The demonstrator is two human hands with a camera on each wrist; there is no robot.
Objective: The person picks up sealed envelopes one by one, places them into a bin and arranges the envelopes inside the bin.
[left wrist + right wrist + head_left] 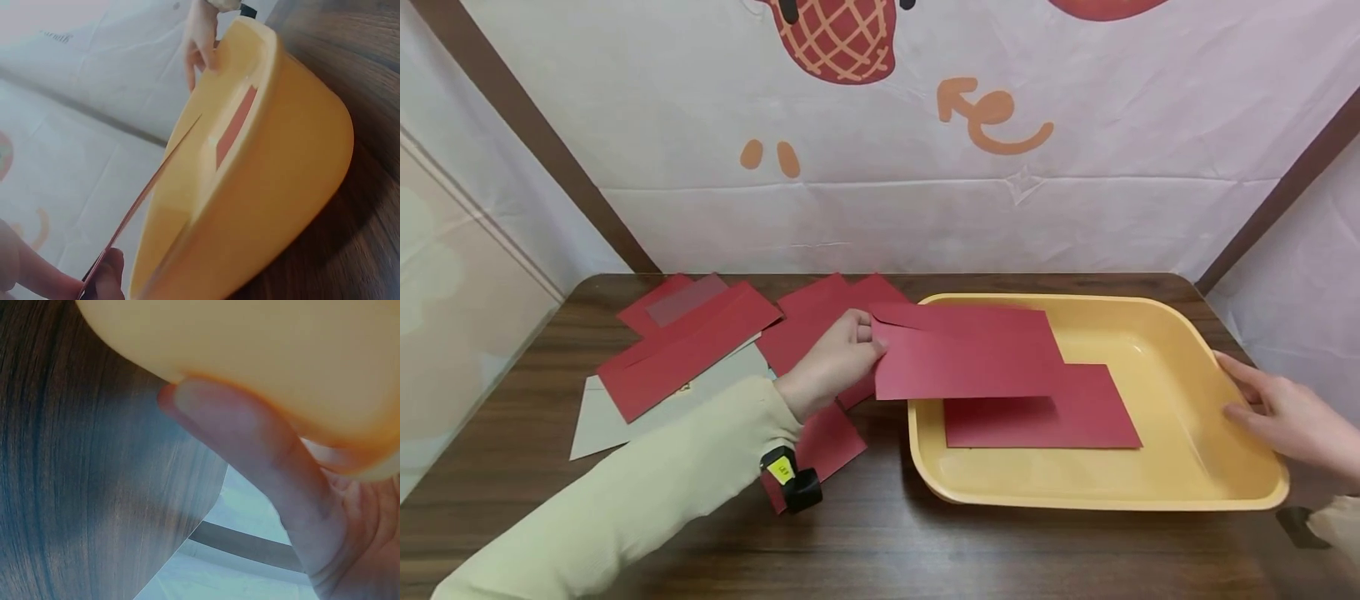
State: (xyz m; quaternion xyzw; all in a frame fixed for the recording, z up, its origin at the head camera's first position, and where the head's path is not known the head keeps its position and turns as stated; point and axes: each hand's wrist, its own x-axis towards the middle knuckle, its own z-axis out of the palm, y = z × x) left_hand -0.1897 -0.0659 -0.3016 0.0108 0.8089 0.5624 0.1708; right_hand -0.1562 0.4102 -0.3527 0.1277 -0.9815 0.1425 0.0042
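My left hand [838, 360] pinches a red envelope [966, 354] by its left edge between thumb and fingers. The envelope hangs over the left part of a yellow plastic tray [1176, 408]; the left wrist view shows it almost edge-on, apart from the tray floor. Inside the tray, a second red envelope [1097, 408] lies flat, partly covered by the held one. My right hand [1292, 417] grips the tray's right rim, and the right wrist view has its thumb [250, 437] along the yellow plastic.
Left of the tray, several red envelopes [688, 350] lie overlapping on the brown wooden table [865, 542]. A pale envelope or card [606, 417] sticks out beneath them. Behind the table hangs a printed white cloth [700, 217].
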